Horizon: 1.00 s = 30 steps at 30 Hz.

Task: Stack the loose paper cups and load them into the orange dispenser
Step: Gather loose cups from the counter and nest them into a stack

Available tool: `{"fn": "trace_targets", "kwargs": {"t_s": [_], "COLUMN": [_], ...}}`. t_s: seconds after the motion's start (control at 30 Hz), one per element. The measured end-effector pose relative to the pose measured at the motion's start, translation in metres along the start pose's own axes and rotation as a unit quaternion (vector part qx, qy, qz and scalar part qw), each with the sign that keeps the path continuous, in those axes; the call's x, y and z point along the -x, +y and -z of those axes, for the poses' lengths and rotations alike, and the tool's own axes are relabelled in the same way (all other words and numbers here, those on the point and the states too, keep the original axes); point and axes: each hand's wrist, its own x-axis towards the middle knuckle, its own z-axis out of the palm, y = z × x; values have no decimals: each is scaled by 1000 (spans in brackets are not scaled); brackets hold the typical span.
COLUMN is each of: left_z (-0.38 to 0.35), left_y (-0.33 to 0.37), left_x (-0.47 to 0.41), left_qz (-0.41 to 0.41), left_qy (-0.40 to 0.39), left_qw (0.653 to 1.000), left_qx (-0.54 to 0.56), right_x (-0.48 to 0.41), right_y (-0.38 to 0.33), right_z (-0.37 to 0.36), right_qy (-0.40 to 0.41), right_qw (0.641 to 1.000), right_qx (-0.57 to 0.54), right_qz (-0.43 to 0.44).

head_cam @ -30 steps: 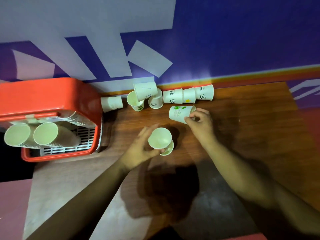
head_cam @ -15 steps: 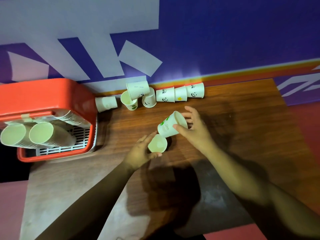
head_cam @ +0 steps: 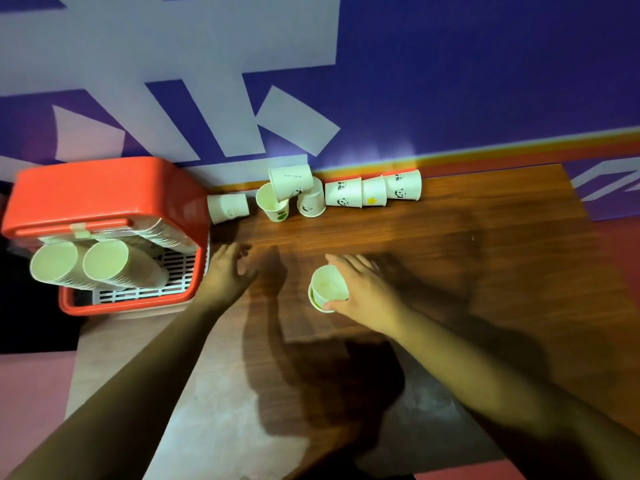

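Right hand [head_cam: 367, 292]: fingers curled round a short nest of white paper cups [head_cam: 328, 289]. The mouth faces up toward the camera, and a second rim with green print shows under the first. Cannot tell whether its base touches the dark wood-grain surface [head_cam: 485, 271].

Left hand [head_cam: 228, 271]: empty, fingers spread and loose, slightly blurred. It hovers over the surface just right of the front corner of the orange plastic dispenser [head_cam: 104, 195]. Two long cup stacks [head_cam: 105, 259] lie in the dispenser, mouths toward the camera.

Farther back, loose cups line the blue-and-white wall [head_cam: 450, 81]:
- A plain white side-lying cup [head_cam: 228, 207] sits leftmost, long axis roughly left-right.
- Next is an upright leaf-print cup [head_cam: 272, 204] with a tilted cup [head_cam: 291, 181] resting on it.
- Then come an inverted cup [head_cam: 311, 202] and three panda- and star-print cups [head_cam: 374, 195] on their sides, touching.

Judgement: the side-lying cup is almost straight ahead of the left hand and nearer to it than to the right. The nest lies back and to the right of that cup. Any cup fetched has to come mouth-up along the nest's axis.
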Motion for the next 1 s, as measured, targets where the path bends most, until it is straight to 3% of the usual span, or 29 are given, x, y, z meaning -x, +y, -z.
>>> {"fn": "trace_targets", "kwargs": {"t_s": [0.13,0.3,0.43,0.57,0.8,1.0], "left_z": [15,27,34,42,44,28], "left_y": [-5,1,12,15,-1,-17], "left_x": [-19,-41,-64,-90,-128,-137], "left_qz": [17,-13,-36,-43,-6,-5], "left_qy": [52,88,73,29,-52,-68], "left_qw": [998,995,993,984,947,909], "left_qx": [-36,-51,-85,-169,-317,-411], "right_x": [3,-10,-50,-114,-184,-206], "right_y": [3,-3,-4,-13,-31,-37], "right_z": [-25,-21,0,22,17,1], "right_qy": [-19,-42,35,126,94,95], "right_qw": [994,995,997,988,977,955], "right_qx": [99,92,-8,64,189,282], "right_qz": [45,9,-73,-59,26,-7]}}
